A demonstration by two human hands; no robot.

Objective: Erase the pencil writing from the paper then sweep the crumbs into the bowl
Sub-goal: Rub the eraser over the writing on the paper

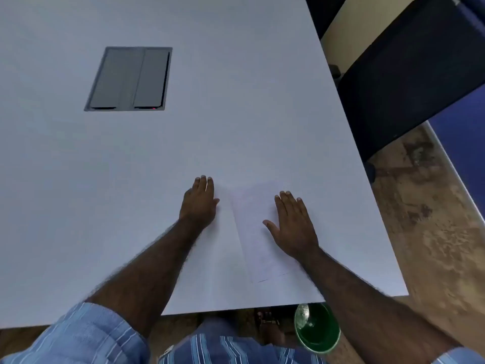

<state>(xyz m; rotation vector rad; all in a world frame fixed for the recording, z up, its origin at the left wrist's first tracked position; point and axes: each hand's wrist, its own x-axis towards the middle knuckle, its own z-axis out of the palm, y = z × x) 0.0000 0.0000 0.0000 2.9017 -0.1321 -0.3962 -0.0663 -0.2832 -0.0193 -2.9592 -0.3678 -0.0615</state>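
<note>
I see both hands flat and holding nothing: left hand (200,203) beside the paper (258,240), right hand (292,227) on it. Bowl (317,328) below the paper's near edge. Next I judge: sweeping crumbs bowlward.

A person is standing at a white table (236,88), both arms reaching forward over it. The left hand (199,203) is lying flat, fingers together, at the left edge of a sheet of paper (252,232). The right hand (292,227) is resting palm down on the right part of that sheet, fingers spread. A green bowl (317,328) is showing below the near table edge, beside the right forearm. A grey hatch (130,78) is sitting flush in the far left of the tabletop.
</note>
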